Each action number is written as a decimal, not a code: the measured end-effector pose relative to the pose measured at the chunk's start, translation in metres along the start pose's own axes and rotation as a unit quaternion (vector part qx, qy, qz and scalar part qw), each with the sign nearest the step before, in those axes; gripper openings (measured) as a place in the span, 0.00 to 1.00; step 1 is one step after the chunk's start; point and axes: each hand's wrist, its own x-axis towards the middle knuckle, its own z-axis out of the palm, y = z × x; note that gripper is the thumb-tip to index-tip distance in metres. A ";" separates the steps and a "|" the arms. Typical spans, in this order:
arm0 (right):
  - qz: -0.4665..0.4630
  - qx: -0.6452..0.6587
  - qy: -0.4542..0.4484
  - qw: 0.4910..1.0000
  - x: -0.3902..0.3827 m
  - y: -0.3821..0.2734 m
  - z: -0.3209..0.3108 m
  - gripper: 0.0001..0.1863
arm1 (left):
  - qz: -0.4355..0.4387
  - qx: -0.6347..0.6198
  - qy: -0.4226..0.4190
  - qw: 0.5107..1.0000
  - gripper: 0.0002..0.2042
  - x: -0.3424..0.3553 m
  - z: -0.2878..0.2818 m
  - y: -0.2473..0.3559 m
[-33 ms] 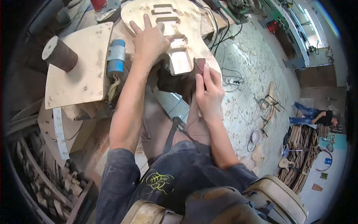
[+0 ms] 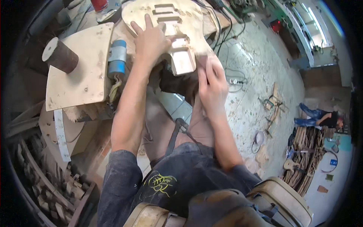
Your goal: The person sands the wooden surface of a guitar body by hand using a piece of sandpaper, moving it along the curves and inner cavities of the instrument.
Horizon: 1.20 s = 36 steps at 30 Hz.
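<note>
A pale wooden electric guitar body (image 2: 196, 28) with several routed pockets lies on the bench in front of me. My left hand (image 2: 152, 44) rests on it with the fingers spread, the thumb reaching toward a pocket's edge. On the right, my right hand (image 2: 214, 85) pinches a small reddish-brown piece of sandpaper (image 2: 203, 59) against the narrowing side of the body, beside the deep pocket nearest me. Motion smears the sandpaper and fingertips.
A flat wooden board (image 2: 92, 72) at left carries a brown cylinder (image 2: 62, 56). Beside it stands a blue cylinder (image 2: 117, 67) with a grey band. Wood offcuts (image 2: 49, 193) fill the lower left. Clamps (image 2: 273, 103) lie on the floor; a person (image 2: 323, 118) is at far right.
My right hand has shifted slightly away from me along the guitar body with the sandpaper, now blurred. My left hand stays in place on the wood.
</note>
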 end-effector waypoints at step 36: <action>0.307 0.206 -0.122 0.921 -0.153 0.059 -0.087 0.20 | 0.221 -0.288 -0.283 0.888 0.18 -0.094 -0.102 0.088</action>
